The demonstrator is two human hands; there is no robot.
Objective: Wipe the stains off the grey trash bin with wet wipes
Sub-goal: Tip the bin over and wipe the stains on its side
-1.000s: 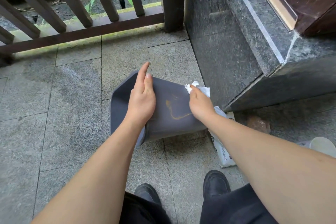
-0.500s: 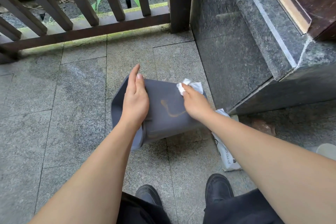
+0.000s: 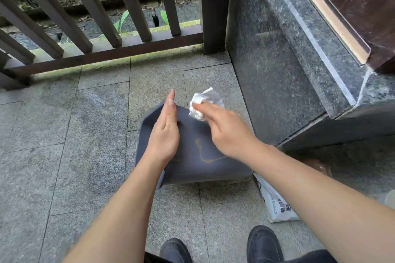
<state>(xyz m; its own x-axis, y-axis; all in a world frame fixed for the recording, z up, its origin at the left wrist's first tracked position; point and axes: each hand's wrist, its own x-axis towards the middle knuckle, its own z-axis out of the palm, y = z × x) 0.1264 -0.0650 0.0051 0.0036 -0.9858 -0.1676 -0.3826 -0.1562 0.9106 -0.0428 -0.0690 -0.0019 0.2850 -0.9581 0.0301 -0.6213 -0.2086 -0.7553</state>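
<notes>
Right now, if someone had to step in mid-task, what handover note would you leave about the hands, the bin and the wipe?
Left hand: flat, fingers straight, steadying the grey bin, which lies on its side on the paving.
Right hand: pinching a crumpled wet wipe at the bin's far edge.
Wipe pack: on the ground by the bin, under the right forearm.
Done: nothing visibly cleaned.
Left: the yellowish looping stain on the bin's upturned side still needs wiping off.

Grey stone-tile floor (image 3: 64, 156): grey trash bin (image 3: 192, 168) on its side, wipes pack (image 3: 275, 205) just right of bin, shoes (image 3: 264, 243) nearer.
</notes>
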